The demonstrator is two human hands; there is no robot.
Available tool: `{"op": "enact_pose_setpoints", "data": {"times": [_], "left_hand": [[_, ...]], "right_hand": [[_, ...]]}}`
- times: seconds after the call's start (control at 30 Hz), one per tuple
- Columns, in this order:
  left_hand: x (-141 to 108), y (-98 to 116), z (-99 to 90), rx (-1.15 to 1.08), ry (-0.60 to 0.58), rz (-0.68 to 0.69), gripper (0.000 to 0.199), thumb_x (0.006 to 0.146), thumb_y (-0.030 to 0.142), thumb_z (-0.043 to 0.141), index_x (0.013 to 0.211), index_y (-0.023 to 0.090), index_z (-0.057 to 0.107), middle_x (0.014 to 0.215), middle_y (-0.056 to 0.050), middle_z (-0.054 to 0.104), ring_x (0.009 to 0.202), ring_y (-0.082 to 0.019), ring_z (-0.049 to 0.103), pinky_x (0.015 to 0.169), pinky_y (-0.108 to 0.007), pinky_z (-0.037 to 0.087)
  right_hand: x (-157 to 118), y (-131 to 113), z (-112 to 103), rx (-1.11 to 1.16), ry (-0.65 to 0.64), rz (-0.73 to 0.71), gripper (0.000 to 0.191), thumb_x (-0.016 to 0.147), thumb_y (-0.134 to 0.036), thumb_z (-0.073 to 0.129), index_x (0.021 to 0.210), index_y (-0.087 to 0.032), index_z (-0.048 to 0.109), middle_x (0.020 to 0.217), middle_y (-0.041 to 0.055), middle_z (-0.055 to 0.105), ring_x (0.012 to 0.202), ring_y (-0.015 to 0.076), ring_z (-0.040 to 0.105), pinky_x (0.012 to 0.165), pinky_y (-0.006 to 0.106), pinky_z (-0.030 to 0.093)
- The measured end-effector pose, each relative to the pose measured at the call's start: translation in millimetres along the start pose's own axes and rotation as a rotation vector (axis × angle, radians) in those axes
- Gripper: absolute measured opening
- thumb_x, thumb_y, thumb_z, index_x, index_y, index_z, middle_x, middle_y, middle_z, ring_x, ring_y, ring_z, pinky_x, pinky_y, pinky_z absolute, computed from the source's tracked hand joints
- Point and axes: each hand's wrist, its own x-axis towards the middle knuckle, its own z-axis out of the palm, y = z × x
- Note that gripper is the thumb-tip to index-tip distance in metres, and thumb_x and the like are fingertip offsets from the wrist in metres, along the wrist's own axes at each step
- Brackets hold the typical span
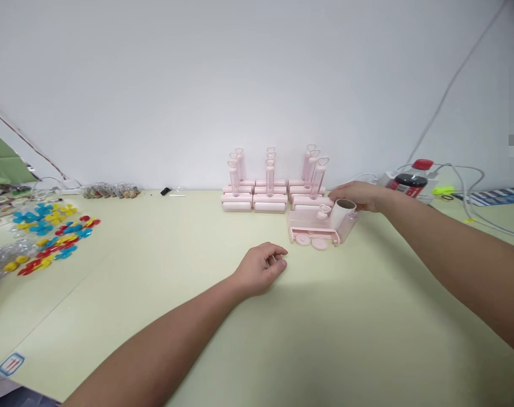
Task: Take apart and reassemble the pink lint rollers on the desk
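Obscured and cropped items; clock positions from centre.
Right hand (357, 195), 3 o'clock: fingers partly hidden behind pale tube (340, 217), grip indeterminate. Red-capped bottle (410, 180), 3 o'clock: base hidden by right forearm (447, 251). Bagged pieces (111, 191), 9 o'clock: contents too small to tell. Green cloth (2, 155), 9 o'clock: cropped left.

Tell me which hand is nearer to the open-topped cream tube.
Right. The right hand is just behind the cream tube, contact unclear; the left hand is farther off, to the tube's left and closer to the camera.
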Motion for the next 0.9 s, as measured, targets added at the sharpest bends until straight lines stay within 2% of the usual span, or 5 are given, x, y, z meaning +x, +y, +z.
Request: {"op": "enact_pose_setpoints", "data": {"times": [0.13,0.37,0.53,0.67,0.9], "left_hand": [[-0.6,0.6,-0.8,-0.004,0.004,0.005,0.027,0.087,0.032,0.052,0.106,0.018,0.066,0.091,-0.005,0.064,0.073,-0.014,0.056,0.066,-0.026,0.047],[-0.3,3.2,-1.2,-0.004,-0.004,-0.003,0.026,0.086,0.030,0.053,0.104,0.018,0.066,0.090,-0.005,0.064,0.072,-0.013,0.056,0.065,-0.026,0.046],[-0.6,3.2,-1.3,0.003,-0.006,-0.005,0.026,0.086,0.030,0.053,0.104,0.017,0.067,0.091,-0.005,0.064,0.073,-0.014,0.057,0.066,-0.026,0.047],[-0.2,2.9,-1.4,0.011,-0.009,-0.002,0.026,0.085,0.030,0.053,0.103,0.017,0.067,0.092,-0.005,0.064,0.074,-0.014,0.057,0.067,-0.026,0.047],[-0.7,1.8,-1.0,0.022,-0.004,-0.004,0.026,0.086,0.032,0.052,0.104,0.019,0.066,0.092,-0.005,0.064,0.075,-0.015,0.057,0.068,-0.027,0.048]], "right_hand": [[9.5,9.5,3.6,0.124,-0.022,-0.022,0.014,0.067,-0.024,0.068,0.081,-0.024,0.069,0.093,0.0062,0.073,0.085,0.0246,0.067,0.060,0.031,0.053],[15.5,18.0,10.0,0.287,-0.066,-0.046,0.006,0.075,-0.024,0.066,0.080,-0.022,0.066,0.089,0.0079,0.072,0.079,0.0225,0.068,0.064,0.031,0.054],[20.9,20.3,13.2,0.278,-0.098,-0.085,0.006,0.077,-0.027,0.064,0.080,-0.022,0.062,0.082,0.0084,0.071,0.075,0.0230,0.069,0.064,0.033,0.056],[20.4,19.6,10.1,0.231,-0.122,-0.112,0.007,0.077,-0.029,0.064,0.078,-0.023,0.061,0.081,0.0082,0.072,0.079,0.0241,0.069,0.064,0.032,0.057],[1.8,6.4,11.0,0.333,-0.031,-0.003,0.003,0.076,-0.021,0.064,0.079,-0.020,0.063,0.087,0.0088,0.072,0.082,0.0240,0.066,0.062,0.031,0.053]]}}
